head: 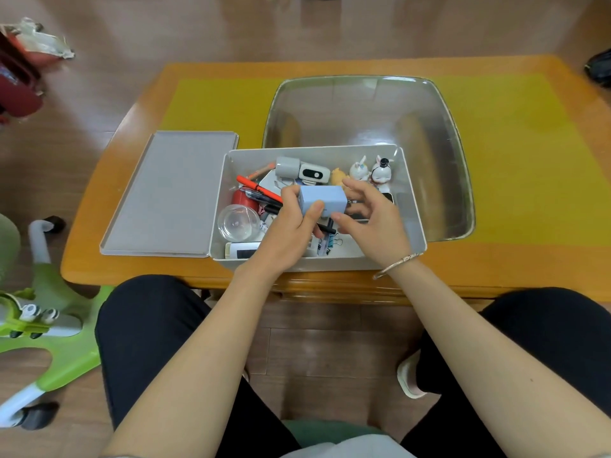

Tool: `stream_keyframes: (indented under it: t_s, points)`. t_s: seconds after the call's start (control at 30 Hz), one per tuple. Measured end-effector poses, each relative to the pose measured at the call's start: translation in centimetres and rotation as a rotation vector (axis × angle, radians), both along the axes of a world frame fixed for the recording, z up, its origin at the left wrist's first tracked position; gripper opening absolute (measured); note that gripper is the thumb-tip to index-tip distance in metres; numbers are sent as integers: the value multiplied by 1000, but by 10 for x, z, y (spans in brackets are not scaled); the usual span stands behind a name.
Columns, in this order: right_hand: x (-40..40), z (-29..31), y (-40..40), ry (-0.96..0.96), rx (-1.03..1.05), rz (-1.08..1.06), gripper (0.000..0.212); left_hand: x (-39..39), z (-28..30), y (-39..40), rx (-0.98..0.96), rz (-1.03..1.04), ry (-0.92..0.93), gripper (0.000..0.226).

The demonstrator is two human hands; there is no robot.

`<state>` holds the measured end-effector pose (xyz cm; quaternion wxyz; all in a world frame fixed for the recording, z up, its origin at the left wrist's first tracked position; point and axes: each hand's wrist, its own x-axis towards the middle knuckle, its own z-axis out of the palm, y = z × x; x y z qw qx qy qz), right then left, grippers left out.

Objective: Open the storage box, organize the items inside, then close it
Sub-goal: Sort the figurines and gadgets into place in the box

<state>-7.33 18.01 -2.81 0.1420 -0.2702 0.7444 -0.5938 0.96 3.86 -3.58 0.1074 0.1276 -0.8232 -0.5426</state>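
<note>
The white storage box (410, 206) stands open at the table's near edge, and its grey lid (165, 196) lies flat to its left. My left hand (291, 226) grips a small light-blue block (322, 199) above the box's middle. My right hand (373, 216) is beside the block, with fingertips touching its right end. Inside the box are red and black pens (258, 190), a clear round cup (238, 222), a grey-and-white gadget (302, 170), two white rabbit figures (372, 170) and binder clips (332, 241). My hands hide items under them.
A large clear plastic tub (370, 117) stands behind the box on the yellow mat (515, 153) of the orange table (99, 206). A green and white child's ride-on (43, 312) stands on the floor at the left. My knees are below the table edge.
</note>
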Motion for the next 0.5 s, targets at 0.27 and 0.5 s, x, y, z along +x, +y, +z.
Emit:
stream_keyframes:
  t_s: [0.27, 0.5]
  points:
    - [-6, -2, 5, 11, -27, -31, 51, -4, -2, -4, -144, -45, -30, 32]
    - [0, -1, 3, 63, -35, 9, 45, -3, -3, -3, -209, -57, -16, 48]
